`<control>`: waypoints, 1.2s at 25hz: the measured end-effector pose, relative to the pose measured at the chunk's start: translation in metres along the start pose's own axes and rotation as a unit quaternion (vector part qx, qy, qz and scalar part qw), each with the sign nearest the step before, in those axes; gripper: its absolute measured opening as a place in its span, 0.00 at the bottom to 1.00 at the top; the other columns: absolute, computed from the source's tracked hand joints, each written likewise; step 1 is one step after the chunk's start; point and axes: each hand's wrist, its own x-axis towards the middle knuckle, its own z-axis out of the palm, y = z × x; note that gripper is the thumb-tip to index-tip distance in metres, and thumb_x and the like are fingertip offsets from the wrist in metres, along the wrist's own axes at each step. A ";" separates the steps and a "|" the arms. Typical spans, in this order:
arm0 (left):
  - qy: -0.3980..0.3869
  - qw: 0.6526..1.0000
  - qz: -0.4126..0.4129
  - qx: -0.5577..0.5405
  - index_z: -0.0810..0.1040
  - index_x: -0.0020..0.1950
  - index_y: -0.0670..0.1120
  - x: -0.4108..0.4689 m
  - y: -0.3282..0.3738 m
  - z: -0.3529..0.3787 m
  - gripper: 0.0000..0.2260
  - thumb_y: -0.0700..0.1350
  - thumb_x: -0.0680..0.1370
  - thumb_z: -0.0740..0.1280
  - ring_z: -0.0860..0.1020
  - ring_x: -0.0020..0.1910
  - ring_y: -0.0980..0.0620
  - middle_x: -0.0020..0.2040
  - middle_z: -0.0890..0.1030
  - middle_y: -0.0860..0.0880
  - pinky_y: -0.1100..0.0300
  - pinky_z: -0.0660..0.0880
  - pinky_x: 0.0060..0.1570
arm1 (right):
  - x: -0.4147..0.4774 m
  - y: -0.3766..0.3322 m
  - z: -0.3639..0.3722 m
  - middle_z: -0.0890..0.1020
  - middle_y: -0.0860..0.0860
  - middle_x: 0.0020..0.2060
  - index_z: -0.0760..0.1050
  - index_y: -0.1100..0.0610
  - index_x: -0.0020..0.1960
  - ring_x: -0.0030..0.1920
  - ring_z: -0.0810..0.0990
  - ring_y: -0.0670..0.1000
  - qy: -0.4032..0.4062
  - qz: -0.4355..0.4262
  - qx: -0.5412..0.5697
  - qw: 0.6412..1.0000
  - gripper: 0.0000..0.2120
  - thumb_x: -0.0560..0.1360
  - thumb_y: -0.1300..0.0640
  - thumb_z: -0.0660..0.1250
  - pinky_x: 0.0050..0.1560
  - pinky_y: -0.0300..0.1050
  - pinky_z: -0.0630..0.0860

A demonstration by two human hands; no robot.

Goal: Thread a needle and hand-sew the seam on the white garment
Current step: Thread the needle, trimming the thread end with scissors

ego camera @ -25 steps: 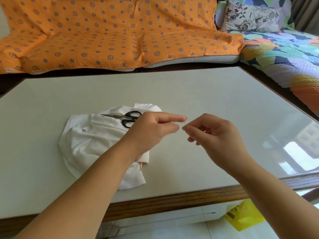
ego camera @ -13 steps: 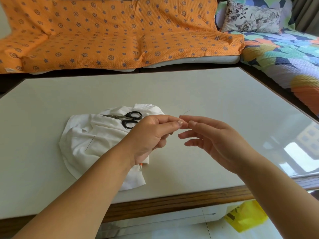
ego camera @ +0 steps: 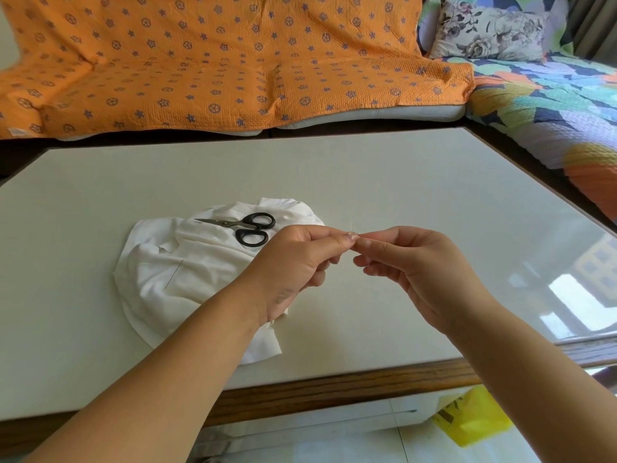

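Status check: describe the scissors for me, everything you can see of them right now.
The scissors are small, with two black loop handles that look like plastic and slim grey metal blades. The blades are closed and point left; the handles lie to the right. They lie flat on the upper part of the crumpled white garment, which rests on the table. Only the garment touches them. The left hand is the nearest hand, just to their right and apart from them.

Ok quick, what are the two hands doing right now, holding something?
Left hand: thumb and forefinger pinch a fine strand; thread or needle, cannot tell which.
Right hand: fingertips pinch the same fine strand.
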 end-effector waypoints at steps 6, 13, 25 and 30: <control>0.035 0.998 0.027 0.044 0.86 0.41 0.50 0.001 -0.003 0.004 0.07 0.47 0.77 0.69 0.63 0.28 0.55 0.29 0.72 0.58 0.66 0.62 0.29 | -0.001 0.000 0.002 0.84 0.57 0.34 0.82 0.66 0.42 0.36 0.81 0.50 0.040 -0.005 -0.024 0.999 0.08 0.67 0.61 0.75 0.40 0.39 0.78; 0.049 0.995 0.035 0.076 0.85 0.42 0.51 0.000 -0.003 0.004 0.08 0.45 0.78 0.68 0.65 0.26 0.59 0.28 0.73 0.59 0.67 0.63 0.30 | -0.003 0.005 0.005 0.85 0.53 0.34 0.82 0.59 0.40 0.36 0.84 0.50 0.095 -0.057 -0.113 0.987 0.03 0.71 0.59 0.75 0.42 0.43 0.80; 0.096 0.986 0.036 0.134 0.84 0.36 0.51 -0.005 0.004 0.012 0.09 0.46 0.75 0.69 0.69 0.26 0.61 0.26 0.72 0.59 0.62 0.65 0.38 | -0.003 0.026 0.007 0.80 0.46 0.48 0.74 0.54 0.41 0.42 0.79 0.45 0.130 -0.338 -0.360 0.860 0.04 0.73 0.58 0.69 0.41 0.38 0.77; 0.079 0.986 0.022 0.143 0.82 0.35 0.48 -0.004 0.003 0.010 0.09 0.51 0.68 0.66 0.66 0.31 0.55 0.30 0.68 0.53 0.55 0.65 0.40 | 0.000 0.031 0.005 0.82 0.52 0.51 0.73 0.59 0.40 0.38 0.81 0.51 0.116 -0.438 -0.404 0.795 0.06 0.73 0.57 0.66 0.35 0.49 0.79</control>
